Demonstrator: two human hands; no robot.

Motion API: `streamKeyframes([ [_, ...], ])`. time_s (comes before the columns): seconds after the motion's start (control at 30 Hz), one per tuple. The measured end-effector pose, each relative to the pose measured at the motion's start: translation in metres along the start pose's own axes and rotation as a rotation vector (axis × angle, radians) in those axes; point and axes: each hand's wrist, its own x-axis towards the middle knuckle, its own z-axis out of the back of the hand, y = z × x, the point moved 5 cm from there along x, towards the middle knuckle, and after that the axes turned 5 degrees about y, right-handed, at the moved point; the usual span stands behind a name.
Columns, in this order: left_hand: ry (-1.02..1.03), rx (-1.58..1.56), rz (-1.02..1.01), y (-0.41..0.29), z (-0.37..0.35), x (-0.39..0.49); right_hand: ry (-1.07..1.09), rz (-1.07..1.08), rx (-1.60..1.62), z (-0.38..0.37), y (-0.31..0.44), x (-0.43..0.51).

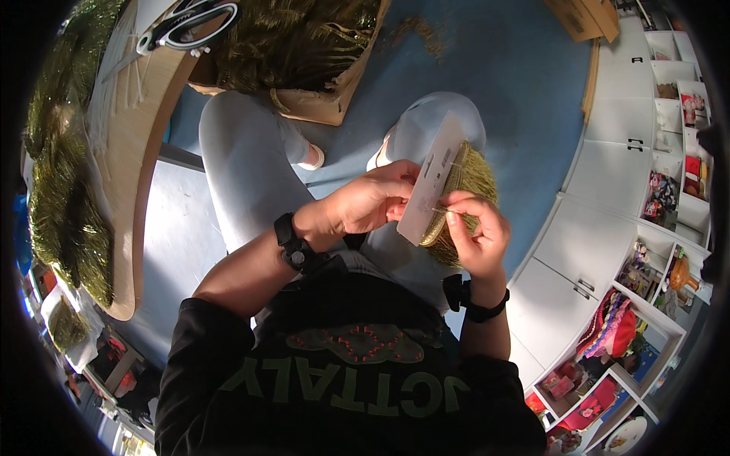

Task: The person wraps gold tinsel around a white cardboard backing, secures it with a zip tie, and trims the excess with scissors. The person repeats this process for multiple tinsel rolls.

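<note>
A white hang card (423,191) with a slot and printed marks is tilted above my right knee. My left hand (368,199) holds the card by its left side, the fingertips partly hidden behind it. Against the card's right side lies gold-green fringe trim (482,179), its braided heading along the card and its strands hanging beyond. With thumb and index finger, my right hand (479,236) pinches at a thin whitish plastic tie (440,210) on the braided heading. Another pale tie end sticks out higher on the trim.
Scissors (199,28) and translucent cable ties (114,97) lie on a curved wooden table (128,251) at left, beside heaped green-gold fringe (65,222). A cardboard box (319,112) of similar fringe stands on the blue floor. White cabinets (604,165) and filled shelves line the right.
</note>
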Motion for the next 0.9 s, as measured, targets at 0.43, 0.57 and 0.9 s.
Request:
streamKeyframes([
  [0.43,-0.008,1.582,-0.443,-0.055,-0.051,-0.027,-0.011,0.223,-0.417,-0.029,0.010,0.000],
  [0.57,0.086,1.232,-0.374,-0.031,-0.030,-0.019,0.066,0.222,-0.426,-0.027,0.014,-0.002],
  [0.9,0.042,0.634,-0.193,0.014,-0.007,-0.011,-0.029,-0.085,-0.097,-0.012,-0.011,-0.022],
])
